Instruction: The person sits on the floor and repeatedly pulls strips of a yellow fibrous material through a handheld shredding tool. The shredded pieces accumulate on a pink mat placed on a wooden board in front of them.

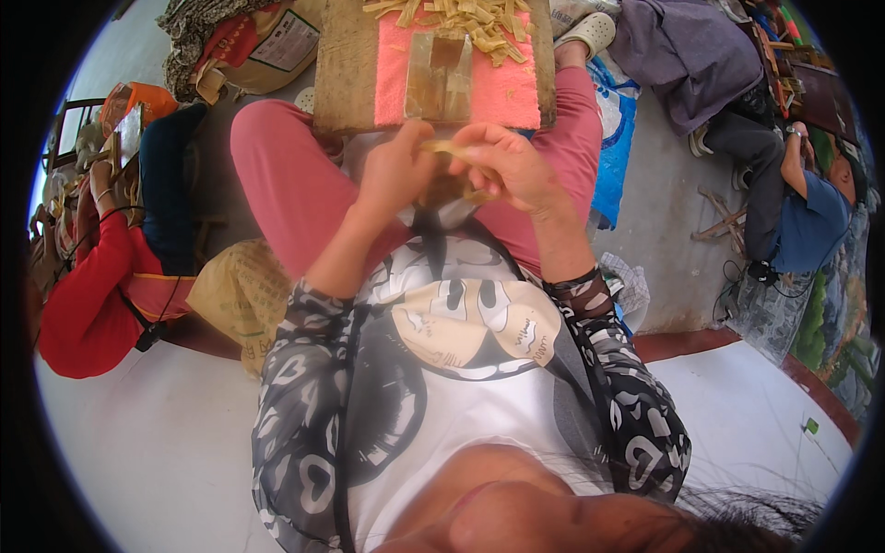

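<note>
My left hand [396, 170] and my right hand [512, 170] are closed on a thin pale yellow strip [441, 147], held between them over my lap at the near edge of a wooden board [336, 74]. What lies under my fingers is partly hidden. On the board is a pink cloth [512, 106] with a glossy brownish rectangular block [433, 78] just beyond my hands. A heap of yellow strips [475, 23] lies on the cloth at the back, behind and to the right of the block.
A co-worker in red [83, 313] sits at left, another in blue [802, 221] at right. A patterned sack [267, 46] lies upper left, a tan sack [240, 313] lower left. A blue-white sack [613, 175], purple cloth [682, 64] and wooden piece [724, 221] lie rightward.
</note>
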`<state>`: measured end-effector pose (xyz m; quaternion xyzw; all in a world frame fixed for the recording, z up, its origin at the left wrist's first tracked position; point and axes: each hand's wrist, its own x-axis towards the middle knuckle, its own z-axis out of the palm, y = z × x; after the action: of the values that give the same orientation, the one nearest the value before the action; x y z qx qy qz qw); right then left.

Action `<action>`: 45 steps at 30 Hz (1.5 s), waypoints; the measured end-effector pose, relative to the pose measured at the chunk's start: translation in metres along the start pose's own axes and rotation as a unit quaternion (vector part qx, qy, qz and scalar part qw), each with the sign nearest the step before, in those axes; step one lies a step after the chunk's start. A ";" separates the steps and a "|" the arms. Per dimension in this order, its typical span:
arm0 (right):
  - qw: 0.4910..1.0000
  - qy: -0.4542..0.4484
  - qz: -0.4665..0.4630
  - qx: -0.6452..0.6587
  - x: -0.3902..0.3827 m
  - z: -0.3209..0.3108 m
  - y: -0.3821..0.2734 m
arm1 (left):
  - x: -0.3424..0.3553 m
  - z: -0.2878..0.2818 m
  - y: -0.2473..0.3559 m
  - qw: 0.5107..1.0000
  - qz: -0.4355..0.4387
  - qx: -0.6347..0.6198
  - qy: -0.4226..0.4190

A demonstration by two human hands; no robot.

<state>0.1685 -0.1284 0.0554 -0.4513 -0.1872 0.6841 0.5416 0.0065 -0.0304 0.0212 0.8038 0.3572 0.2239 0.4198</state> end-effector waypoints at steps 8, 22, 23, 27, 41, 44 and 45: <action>0.941 0.004 -0.205 -0.269 0.012 0.002 0.026 | 0.011 -0.008 -0.002 0.733 -0.332 -0.571 -0.163; 0.979 0.097 -0.087 0.156 0.006 0.019 0.028 | 0.011 0.005 0.003 0.896 -0.249 -0.344 -0.128; 0.976 0.088 -0.076 0.185 0.009 0.014 0.033 | 0.011 0.006 0.002 0.899 -0.256 -0.331 -0.128; 0.973 0.073 0.020 0.219 0.022 -0.016 0.048 | 0.004 0.008 0.011 0.983 0.184 -0.002 -0.005; 0.984 0.129 -0.037 -0.120 0.015 -0.003 0.042 | 0.006 0.009 -0.004 0.987 -0.047 -0.087 -0.128; 0.952 0.172 -0.059 -0.248 0.010 0.009 0.039 | 0.005 0.007 0.001 0.989 -0.037 -0.072 -0.127; 0.928 0.175 -0.131 -0.303 0.012 0.005 0.045 | 0.006 0.007 0.001 0.989 -0.033 -0.068 -0.125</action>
<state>0.1392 -0.1312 0.0195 -0.6776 -0.3453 0.4283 0.4880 0.0152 -0.0297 0.0191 0.7830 0.3119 0.1314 0.5219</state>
